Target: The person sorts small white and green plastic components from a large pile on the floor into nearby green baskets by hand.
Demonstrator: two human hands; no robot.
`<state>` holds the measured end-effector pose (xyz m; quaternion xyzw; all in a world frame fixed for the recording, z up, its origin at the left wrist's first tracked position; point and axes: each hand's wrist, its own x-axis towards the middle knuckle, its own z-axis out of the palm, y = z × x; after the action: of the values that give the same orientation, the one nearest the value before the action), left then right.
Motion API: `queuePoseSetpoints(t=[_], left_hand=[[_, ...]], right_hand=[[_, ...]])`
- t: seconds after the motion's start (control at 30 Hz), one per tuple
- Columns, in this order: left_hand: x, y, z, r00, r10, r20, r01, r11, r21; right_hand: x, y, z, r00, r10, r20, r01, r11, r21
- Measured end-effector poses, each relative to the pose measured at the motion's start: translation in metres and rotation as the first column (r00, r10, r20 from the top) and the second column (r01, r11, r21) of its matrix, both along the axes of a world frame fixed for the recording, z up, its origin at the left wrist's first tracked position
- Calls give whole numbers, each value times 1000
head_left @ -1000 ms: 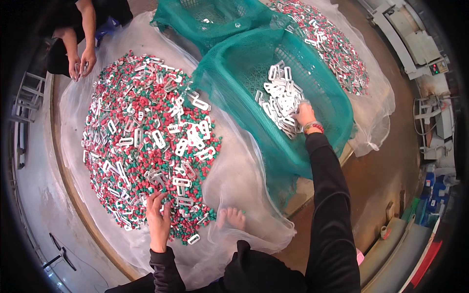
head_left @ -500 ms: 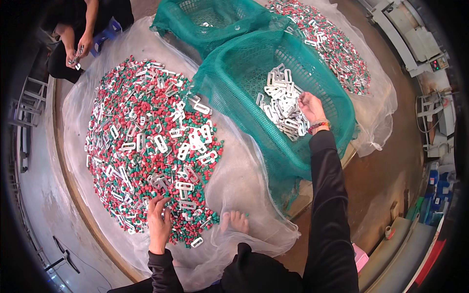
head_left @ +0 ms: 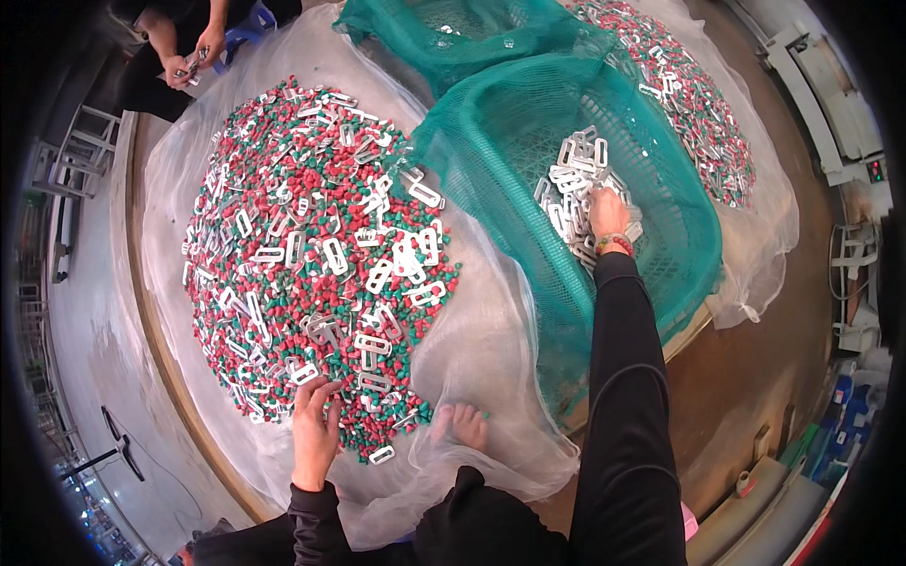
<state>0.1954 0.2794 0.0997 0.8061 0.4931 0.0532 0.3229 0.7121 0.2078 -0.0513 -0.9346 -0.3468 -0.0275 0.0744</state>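
At the near edge of a heap of red and green pebble-like pieces mixed with metal buckles, my left hand reaches in with bent fingers and the thumb apart. A pale slotted buckle lies right at its fingertips; whether they touch it I cannot tell. My right hand, with a beaded bracelet, is down on a pile of silvery buckles inside a basket lined with green netting. Its fingers point down among the buckles, and their tips are hidden.
A second green-netted basket stands behind, and another mixed heap lies at the far right. Translucent sheeting spreads under the heaps. At the upper left, another person's hands hold metal pieces. A bare foot rests on the sheeting.
My right hand has gone lower onto the buckles in the basket. My left hand stays at the heap's near edge, where a pale buckle now shows at its fingertips. The whole view has shifted slightly.
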Motion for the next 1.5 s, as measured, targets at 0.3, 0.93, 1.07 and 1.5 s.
queuePoseSetpoints(t=[0.3, 0.93, 1.07, 1.5], left_hand=[[-5, -11, -6, 999, -13, 47, 12, 1000, 22], [-89, -121, -81, 926, -10, -378, -23, 996, -85], [-86, -139, -120, 932, -99, -349, 170, 969, 180], [-84, -59, -77, 892, 395, 221, -224, 809, -543]], right_hand=[[9, -21, 25, 967, -174, -187, 181, 983, 23], [-239, 28, 163, 662, 584, -470, -39, 653, 757], [-325, 27, 120, 465, 802, -375, -767, 576, 283], [-414, -56, 37, 294, 870, -396, -875, 412, 255]])
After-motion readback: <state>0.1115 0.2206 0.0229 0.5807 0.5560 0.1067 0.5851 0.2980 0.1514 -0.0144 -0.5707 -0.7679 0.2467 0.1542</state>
